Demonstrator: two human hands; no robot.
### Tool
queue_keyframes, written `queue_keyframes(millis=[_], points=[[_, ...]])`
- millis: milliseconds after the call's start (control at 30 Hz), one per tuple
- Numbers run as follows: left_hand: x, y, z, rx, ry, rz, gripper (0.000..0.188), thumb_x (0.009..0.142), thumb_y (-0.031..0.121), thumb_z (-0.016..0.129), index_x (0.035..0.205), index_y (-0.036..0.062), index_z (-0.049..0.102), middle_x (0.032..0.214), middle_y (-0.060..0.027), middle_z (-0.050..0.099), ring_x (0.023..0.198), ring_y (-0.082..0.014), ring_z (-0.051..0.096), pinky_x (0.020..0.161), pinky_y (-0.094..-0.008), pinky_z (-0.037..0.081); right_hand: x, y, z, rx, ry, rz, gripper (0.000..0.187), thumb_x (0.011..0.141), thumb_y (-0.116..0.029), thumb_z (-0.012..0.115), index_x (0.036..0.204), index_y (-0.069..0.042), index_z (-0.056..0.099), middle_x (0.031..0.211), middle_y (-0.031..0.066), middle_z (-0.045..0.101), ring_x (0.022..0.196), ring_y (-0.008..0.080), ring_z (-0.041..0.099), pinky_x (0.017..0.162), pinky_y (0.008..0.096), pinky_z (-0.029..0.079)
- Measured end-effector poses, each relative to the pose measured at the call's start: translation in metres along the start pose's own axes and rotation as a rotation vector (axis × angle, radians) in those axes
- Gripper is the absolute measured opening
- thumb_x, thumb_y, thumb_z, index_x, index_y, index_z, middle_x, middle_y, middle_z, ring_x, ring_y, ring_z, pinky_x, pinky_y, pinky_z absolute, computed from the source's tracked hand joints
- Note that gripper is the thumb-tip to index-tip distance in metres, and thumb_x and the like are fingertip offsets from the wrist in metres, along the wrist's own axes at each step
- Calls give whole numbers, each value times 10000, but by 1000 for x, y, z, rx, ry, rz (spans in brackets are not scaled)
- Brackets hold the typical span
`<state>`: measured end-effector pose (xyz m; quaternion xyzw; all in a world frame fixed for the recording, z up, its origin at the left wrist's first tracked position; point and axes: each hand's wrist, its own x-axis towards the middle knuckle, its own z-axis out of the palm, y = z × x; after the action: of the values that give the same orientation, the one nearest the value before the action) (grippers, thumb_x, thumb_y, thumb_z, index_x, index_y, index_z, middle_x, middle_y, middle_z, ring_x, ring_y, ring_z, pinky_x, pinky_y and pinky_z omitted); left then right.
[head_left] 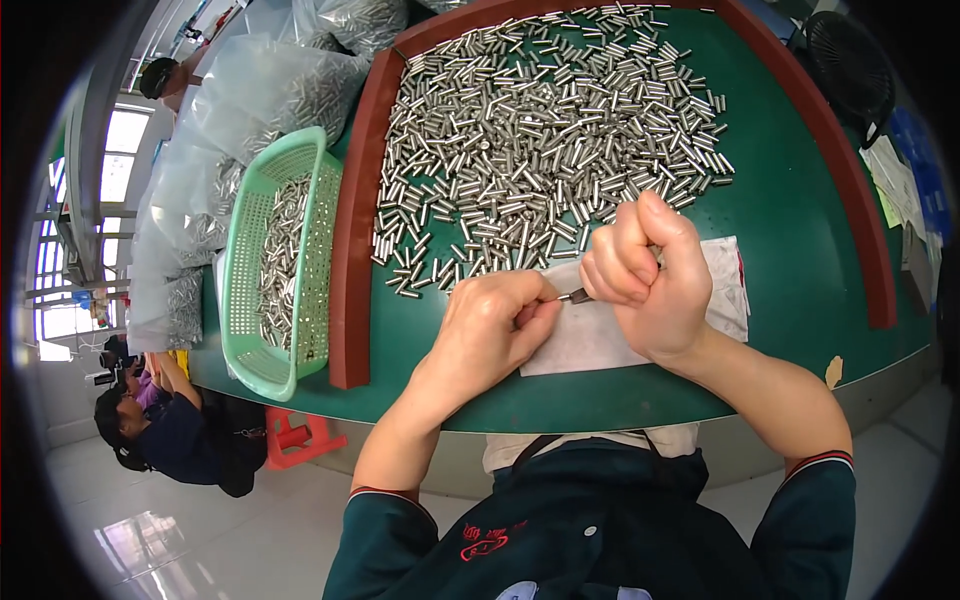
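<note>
My left hand is closed, its thumb and forefinger pinching a small metal pin of which only the end shows. Close beside it, my right hand forms a fist around a slim dark tool; its tip meets the pin's end or lies right at it. The tool's handle is hidden in the fist, so its kind is unclear. Both hands are over a white cloth on the green tabletop. Just beyond them spreads a heap of short, shiny metal pins.
A red-brown wooden border frames the heap. Left of it stands a light green plastic basket holding pins, with clear bags of pins beyond. A black fan and papers are at right. Another person sits at far left near a red stool.
</note>
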<state>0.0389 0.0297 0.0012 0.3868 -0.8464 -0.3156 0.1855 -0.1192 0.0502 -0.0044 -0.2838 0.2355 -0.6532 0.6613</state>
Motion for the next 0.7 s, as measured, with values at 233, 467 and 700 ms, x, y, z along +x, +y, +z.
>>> queue_keyframes(millis=[233, 467, 700], points=[[-1, -1, 1, -27, 1, -22, 35, 688, 4, 611, 688, -1, 576, 533, -44, 513, 447, -99, 454, 423, -233, 364, 0, 0, 1, -5, -5, -1, 423, 900, -279, 250, 504, -131, 250, 398, -24, 246, 373, 85, 147, 389, 243, 178], [1, 1, 1, -83, 0, -67, 54, 671, -4, 566, 639, -8, 523, 518, -102, 495, 434, -214, 501, 423, -298, 386, 1, 2, 3, -28, -5, -4, 422, 903, -268, 249, 503, -130, 250, 402, -25, 242, 381, 77, 145, 383, 239, 170], [3, 3, 1, -97, -20, -68, 45, 665, -21, 549, 638, -19, 514, 501, -116, 477, 420, -216, 489, 413, -301, 374, -5, 5, 10, -157, -1, -87, 417, 900, -232, 279, 501, -113, 259, 414, -27, 228, 386, 79, 172, 385, 239, 176]])
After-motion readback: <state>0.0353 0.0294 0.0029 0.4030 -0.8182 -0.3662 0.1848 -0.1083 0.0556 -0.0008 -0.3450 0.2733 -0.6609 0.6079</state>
